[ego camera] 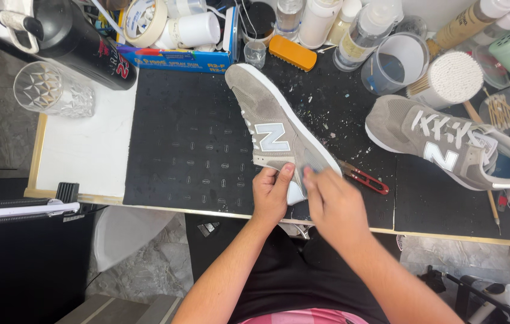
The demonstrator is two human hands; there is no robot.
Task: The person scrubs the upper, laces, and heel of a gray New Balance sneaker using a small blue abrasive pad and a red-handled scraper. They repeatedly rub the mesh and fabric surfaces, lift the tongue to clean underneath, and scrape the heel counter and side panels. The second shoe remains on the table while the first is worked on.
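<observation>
Two hands work one grey suede sneaker (pixel 270 129) lying on the black mat (pixel 189 150) of the desk (pixel 87 150): left hand (pixel 271 195) pinches its heel; right hand (pixel 333 204), blurred, presses there, grip unclear. Likely light, soft-sided; firmest hold at the heel.

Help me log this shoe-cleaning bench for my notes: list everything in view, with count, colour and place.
held sneaker: one, grey with white sole, on its side at mat centre
second sneaker: one, grey, white laces, right of mat
work mat: one, black, covering the table
scissors: one, red handles, beside the held sneaker's heel
brush: one, orange, top centre
drinking glass: one, clear, cut pattern, left on white surface
black bottle: one, top left
tape rolls: two, off-white, top
cotton swab tub: one, white tips, upper right
bottles: several, clear and white, along top edge
left hand: fingers gripping the held sneaker's heel
right hand: blurred, at the heel
</observation>
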